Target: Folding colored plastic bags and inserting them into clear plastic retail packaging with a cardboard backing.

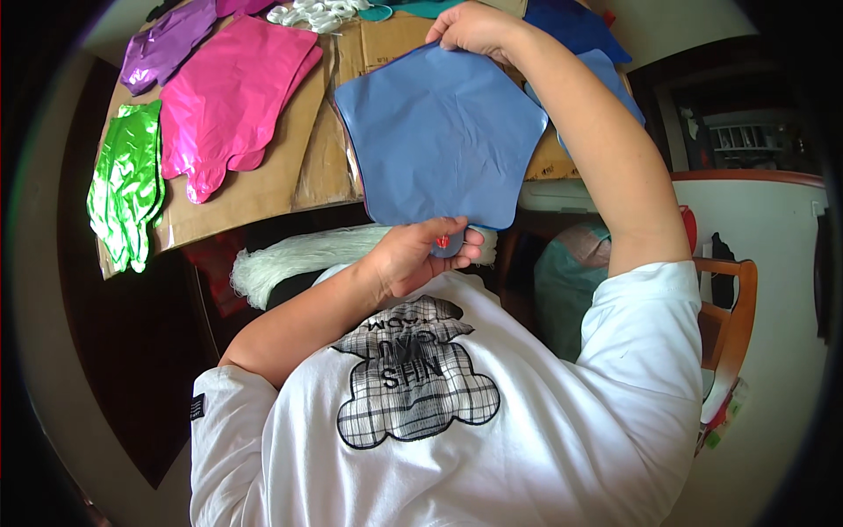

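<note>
The left hand [413, 255] pinches the narrow neck of a flat blue foil balloon [443, 145] at its near edge, thumb and fingers clenched on the neck, where a small red spot shows beside the thumb. The right hand [474, 31] grips the balloon's far tip, fingers curled over the edge. Between the 2 hands the balloon is stretched flat, held just above a cardboard sheet [263, 189] that covers the table.

To do this step well, both grips should stay at the very edges, so that the foil lies smooth and no new crease forms across the middle. The pull looks best kept light and even; a hard tug at the neck could tear the seam there, in my judgement.

On the cardboard to the left lie 2 pink balloons [233, 101] stacked one on the other, a purple balloon [167, 44] at the far left corner, and a crumpled green balloon [127, 189] at the left edge. More blue balloons [580, 31] lie under the right forearm. A bundle of white strings [299, 255] hangs below the table's near edge, just left of the left hand, and another white bunch [316, 13] sits at the far side.
</note>
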Motion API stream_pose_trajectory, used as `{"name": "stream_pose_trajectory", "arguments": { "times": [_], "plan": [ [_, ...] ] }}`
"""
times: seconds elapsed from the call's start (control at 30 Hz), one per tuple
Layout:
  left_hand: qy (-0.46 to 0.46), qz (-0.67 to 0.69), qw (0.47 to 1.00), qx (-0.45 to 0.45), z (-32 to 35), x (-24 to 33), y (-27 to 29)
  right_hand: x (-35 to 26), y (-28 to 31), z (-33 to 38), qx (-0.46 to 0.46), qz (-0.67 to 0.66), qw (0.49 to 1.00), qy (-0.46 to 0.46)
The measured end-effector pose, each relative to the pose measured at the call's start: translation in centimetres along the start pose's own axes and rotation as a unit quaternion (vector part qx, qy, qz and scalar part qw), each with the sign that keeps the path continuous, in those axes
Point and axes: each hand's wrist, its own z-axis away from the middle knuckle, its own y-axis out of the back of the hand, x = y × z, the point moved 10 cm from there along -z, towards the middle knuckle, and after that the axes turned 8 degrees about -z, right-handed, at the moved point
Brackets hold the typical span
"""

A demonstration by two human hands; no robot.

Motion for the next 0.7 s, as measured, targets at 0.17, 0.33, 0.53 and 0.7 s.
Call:
{"name": "stream_pose_trajectory", "arguments": {
  "times": [0.17,0.33,0.53,0.7],
  "plan": [
    [0.008,0.02,1.0,-0.002,0.0,-0.1,-0.4,1.8,-0.3,-1.3,-0.032,-0.063,0.997,0.004],
    [0.008,0.027,0.999,0.023,0.0,0.0,-0.1,0.4,-0.5,-0.3,-0.021,-0.077,0.997,-0.002],
    [0.002,0.034,0.999,0.017,-0.5,-0.3,0.0,0.6,-0.3,-0.5,-0.02,-0.08,0.997,-0.015],
    [-0.003,0.04,0.999,0.013,-0.3,0.2,-0.2,0.5,-0.2,-0.9,-0.017,-0.088,0.996,-0.012]
  ]
}}
